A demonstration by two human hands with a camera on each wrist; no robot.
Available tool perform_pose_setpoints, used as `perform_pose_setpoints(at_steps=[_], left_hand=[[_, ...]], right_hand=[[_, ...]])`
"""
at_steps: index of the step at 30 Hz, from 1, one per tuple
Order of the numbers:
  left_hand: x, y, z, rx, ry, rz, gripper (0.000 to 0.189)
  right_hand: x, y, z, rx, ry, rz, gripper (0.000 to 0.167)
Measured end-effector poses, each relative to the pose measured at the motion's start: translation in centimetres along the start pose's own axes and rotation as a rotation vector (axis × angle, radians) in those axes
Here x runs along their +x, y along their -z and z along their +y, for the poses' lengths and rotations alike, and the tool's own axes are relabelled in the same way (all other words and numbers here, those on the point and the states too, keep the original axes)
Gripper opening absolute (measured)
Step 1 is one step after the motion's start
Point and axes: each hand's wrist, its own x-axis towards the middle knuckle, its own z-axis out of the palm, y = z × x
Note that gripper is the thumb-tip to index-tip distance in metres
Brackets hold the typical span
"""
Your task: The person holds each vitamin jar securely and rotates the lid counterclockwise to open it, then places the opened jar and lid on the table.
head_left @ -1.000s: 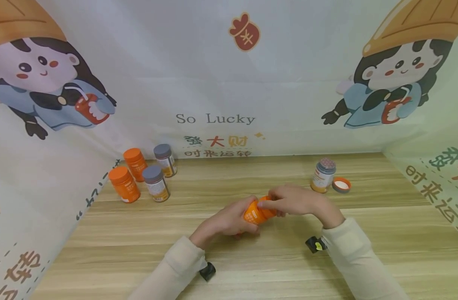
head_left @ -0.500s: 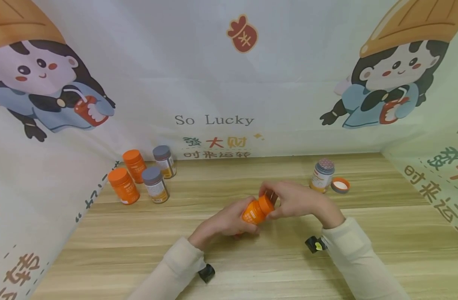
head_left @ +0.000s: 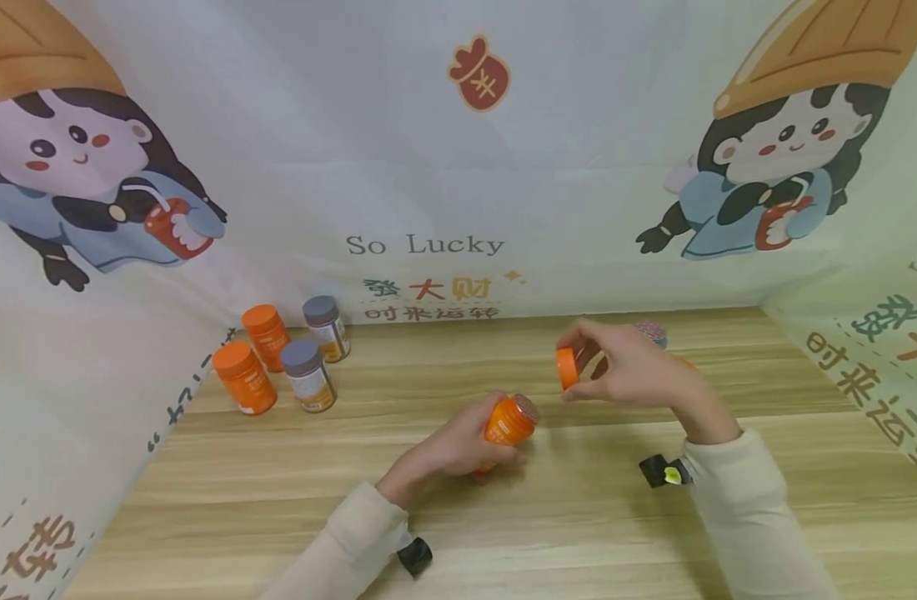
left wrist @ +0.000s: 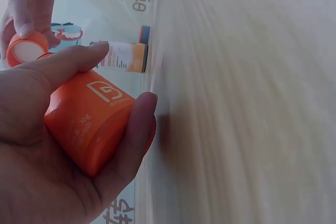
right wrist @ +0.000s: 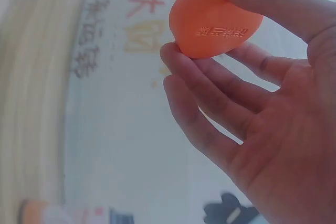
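the left hand (head_left: 458,442) curls round an orange bottle (head_left: 508,422), thumb on one side and fingers on the other, holding it tilted just above the tabletop (head_left: 548,517). the bottle's mouth is uncovered and shows a patterned seal; what is inside cannot be told. the right hand (head_left: 631,371) is up and to the right of the bottle, well apart from it, pinching the orange cap (head_left: 567,367) between thumb and fingertips, the other fingers loosely open. the cap's white inner lining shows in the left wrist view. just behind the right hand stands a grey-necked bottle (head_left: 652,332), mostly hidden. far to the left of the left hand stand two orange bottles (head_left: 243,377) and two grey-capped bottles (head_left: 307,375), all capped.

half a second ago the cap sat on the bottle with the right hand's fingers around it; now it is off and the right hand has moved away to the right and higher. the left hand keeps its grip in nearly the same spot.
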Motion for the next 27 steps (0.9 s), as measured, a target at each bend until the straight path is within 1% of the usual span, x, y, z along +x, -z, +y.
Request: perform_pose_setpoints(at_steps=[2,5,10,13,16,18,20,23,24,27], left_hand=[[0.1,-0.2,0.2,-0.011,-0.005,0.006,0.054],[0.2,-0.6,0.7,-0.042,0.006,0.018,0.054],[0.4,-1.0,1.3,-0.127,0.065,0.059,0.058],[0.5,-1.4,1.5,-0.176,0.081,0.081,0.058],[0.9,-1.9,1.8,-0.241,0.077,0.084,0.059],[1.3,-2.2,2.2,-0.308,0.083,0.085,0.061],[1.8,-2.6,2.5,-0.345,0.094,0.094,0.065],[2.7,-3.0,2.9,-0.369,0.098,0.103,0.065],[3.1,-3.2,3.0,-0.363,0.099,0.105,0.065],[4.1,-3.5,3.4,-0.360,0.090,0.109,0.065]], right_hand=[[-0.5,0.9,0.2,-0.008,-0.007,0.046,0.052],[-1.4,2.3,0.6,0.000,-0.021,0.100,0.052],[-2.9,4.1,1.4,-0.008,-0.025,0.170,0.050],[-3.6,4.9,2.0,-0.023,-0.041,0.211,0.049],[-4.2,5.6,2.7,-0.016,-0.089,0.217,0.049],[-4.5,6.0,3.2,-0.008,-0.120,0.210,0.051],[-4.8,6.3,3.5,-0.021,-0.160,0.206,0.052],[-5.2,6.8,3.8,-0.059,-0.187,0.214,0.054],[-5.3,6.9,3.9,-0.069,-0.192,0.217,0.054],[-5.5,7.2,3.9,-0.063,-0.190,0.221,0.052]])
